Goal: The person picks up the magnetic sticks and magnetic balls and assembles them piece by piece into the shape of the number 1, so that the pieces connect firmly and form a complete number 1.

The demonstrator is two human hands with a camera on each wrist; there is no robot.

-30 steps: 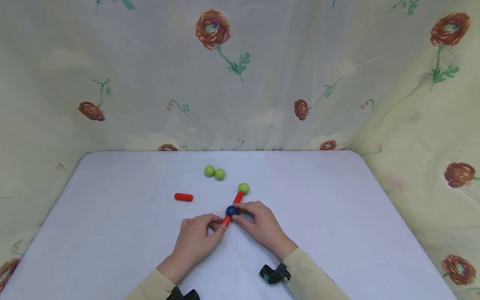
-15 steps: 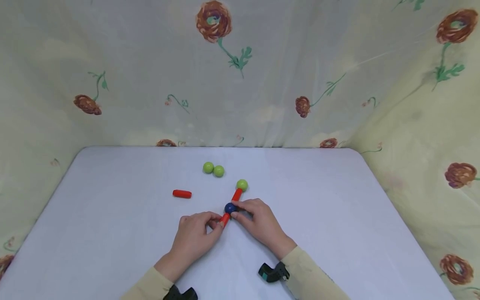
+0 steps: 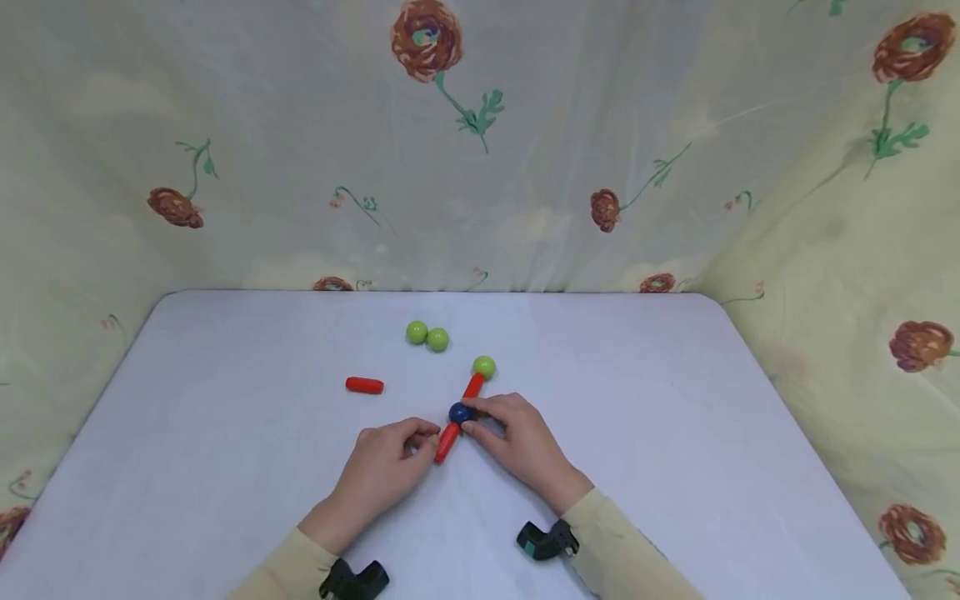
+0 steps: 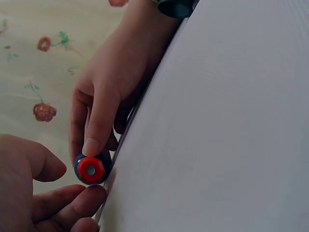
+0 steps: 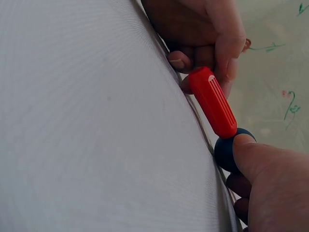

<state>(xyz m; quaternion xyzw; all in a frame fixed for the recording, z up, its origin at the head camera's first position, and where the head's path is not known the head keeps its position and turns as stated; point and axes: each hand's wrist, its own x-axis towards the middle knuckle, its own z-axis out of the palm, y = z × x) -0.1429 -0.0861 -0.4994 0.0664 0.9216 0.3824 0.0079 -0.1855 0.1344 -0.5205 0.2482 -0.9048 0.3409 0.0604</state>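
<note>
My right hand (image 3: 525, 442) pinches a dark blue ball (image 3: 461, 413) between thumb and index finger. A red ribbed rod (image 3: 447, 442) joins the ball on its near side, and another red rod (image 3: 473, 386) runs from its far side to a green ball (image 3: 483, 367). Just left of the near rod is my left hand (image 3: 386, 467). Its thumb and fingers stand apart in the left wrist view, with nothing pinched between them. There the rod's end (image 4: 91, 170) faces the camera and shows a pale round centre. The right wrist view shows the blue ball (image 5: 227, 154) under my right thumb.
A loose red rod (image 3: 364, 385) lies on the white table (image 3: 637, 375), left of the joined pieces. Two green balls (image 3: 427, 336) sit side by side farther back. Flowered cloth (image 3: 300, 125) hangs behind the table and at both sides.
My left hand has let go of the near red rod and drawn slightly left, so the rod's near end shows. My right hand keeps hold of the blue ball. The head view has shifted slightly.
</note>
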